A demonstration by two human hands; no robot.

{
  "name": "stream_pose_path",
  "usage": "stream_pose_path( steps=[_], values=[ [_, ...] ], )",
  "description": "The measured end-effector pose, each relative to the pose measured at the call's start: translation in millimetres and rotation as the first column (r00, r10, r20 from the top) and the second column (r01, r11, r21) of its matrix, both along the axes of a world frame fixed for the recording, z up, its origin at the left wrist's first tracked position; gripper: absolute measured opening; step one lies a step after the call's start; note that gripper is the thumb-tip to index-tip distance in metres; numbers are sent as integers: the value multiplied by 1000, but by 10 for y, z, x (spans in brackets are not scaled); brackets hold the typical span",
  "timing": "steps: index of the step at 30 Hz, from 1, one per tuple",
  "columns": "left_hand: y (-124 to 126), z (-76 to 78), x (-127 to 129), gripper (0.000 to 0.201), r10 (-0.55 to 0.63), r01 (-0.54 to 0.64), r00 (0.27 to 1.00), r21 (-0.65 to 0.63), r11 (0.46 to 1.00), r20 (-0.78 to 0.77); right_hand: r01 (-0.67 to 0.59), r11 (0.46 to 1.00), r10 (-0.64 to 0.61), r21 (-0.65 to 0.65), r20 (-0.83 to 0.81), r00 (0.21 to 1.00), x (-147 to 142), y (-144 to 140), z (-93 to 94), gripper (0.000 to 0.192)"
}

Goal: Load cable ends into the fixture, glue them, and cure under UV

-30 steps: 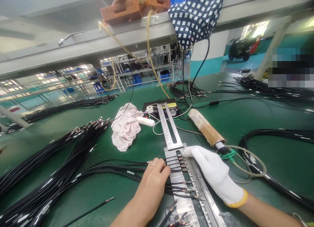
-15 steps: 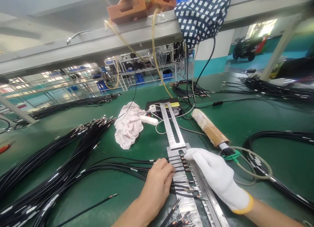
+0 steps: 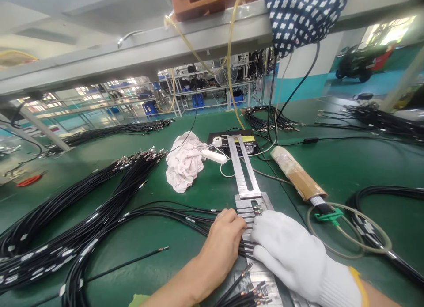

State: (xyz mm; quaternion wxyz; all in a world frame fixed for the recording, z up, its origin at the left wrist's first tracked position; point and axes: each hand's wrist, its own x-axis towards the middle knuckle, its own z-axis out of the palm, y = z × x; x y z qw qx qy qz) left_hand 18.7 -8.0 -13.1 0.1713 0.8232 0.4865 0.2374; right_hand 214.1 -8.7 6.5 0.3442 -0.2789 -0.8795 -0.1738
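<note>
My bare left hand [image 3: 222, 238] is closed on several thin black cables [image 3: 198, 218] at the left edge of a slotted metal fixture [image 3: 244, 204]. The cables lie across the fixture, with metal terminals [image 3: 257, 209] at their ends. My right hand [image 3: 288, 249], in a white knitted glove with a yellow cuff, lies over the fixture's right side with its fingers curled down onto the cable ends. What its fingertips pinch is hidden by the glove. Below my hands, more short cable ends with copper terminals [image 3: 253, 293] rest on the fixture's near part.
Thick bundles of black cable [image 3: 109, 196] lie on the green table [image 3: 185, 271] at left. Behind the fixture are a crumpled pale cloth [image 3: 185, 161] and a black control box [image 3: 215, 143]. A taped handle tool [image 3: 298, 174] with a hose lies at right. A shelf beam [image 3: 132, 55] crosses overhead.
My gloved right hand has moved down along the fixture toward me and now covers the lower cable ends. My left hand stays at the cables. The whole view has shifted right.
</note>
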Motion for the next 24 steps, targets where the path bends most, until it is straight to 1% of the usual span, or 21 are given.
stream_pose_path(
  steps=[2,4,6,7,8,9,10,12,13,14,15,16,17,18,19,20,21,22,24],
  values=[
    [-61,16,30,19,17,-7,986,56,998,-165,36,997,-38,65,37,999,-13,-31,-25,53],
    [-125,25,77,24,15,20,932,91,996,-362,59,994,-66,88,79,995,-19,-57,-57,52],
    [-166,43,127,32,-10,61,861,83,995,-509,55,997,-61,63,109,992,-23,-73,-74,50],
    [-173,63,144,36,-33,83,834,66,994,-551,45,999,-48,30,118,992,-23,-74,-72,49],
    [-171,95,151,39,-60,102,823,42,994,-565,34,999,-33,-8,120,992,-22,-70,-64,47],
    [-162,139,144,40,-83,107,832,12,994,-548,25,998,-19,-50,113,993,-17,-60,-54,45],
    [-148,193,122,41,-106,104,862,-30,994,-496,8,995,1,-97,96,995,-7,-43,-44,43],
    [-118,311,38,38,-118,78,946,-140,987,-302,-50,968,56,-247,19,998,30,10,-35,37],
    [-107,364,-17,34,-100,64,980,-201,978,-174,-88,934,72,-346,-60,996,55,43,-41,35],
    [-100,403,-73,27,-65,46,996,-257,965,-67,-132,881,65,-454,-161,985,81,78,-55,34],
    [-98,426,-127,20,-34,36,999,-300,953,12,-179,804,25,-567,-269,963,106,113,-73,34],
    [-98,430,-173,15,-14,33,998,-327,944,59,-240,710,-44,-662,-381,923,128,145,-95,34],
    [-101,417,-210,12,-7,35,997,-337,941,83,-309,611,-136,-729,-481,866,144,174,-117,35],
    [-103,391,-236,12,-13,44,996,-335,941,93,-387,523,-225,-759,-561,797,155,198,-136,37],
    [-103,357,-253,11,-25,55,995,-328,943,95,-462,452,-302,-763,-618,726,159,218,-151,43],
    [-100,323,-261,11,-39,68,994,-318,946,99,-524,405,-364,-749,-658,659,159,236,-160,50],
    [-95,293,-264,11,-47,77,993,-304,950,105,-571,382,-405,-727,-687,603,156,252,-165,57],
    [-86,270,-262,11,-50,80,993,-295,952,107,-599,371,-431,-710,-702,566,151,267,-167,62],
    [-65,251,-253,11,-33,62,994,-283,957,104,-627,344,-460,-699,-708,536,141,295,-169,65]
  ],
)
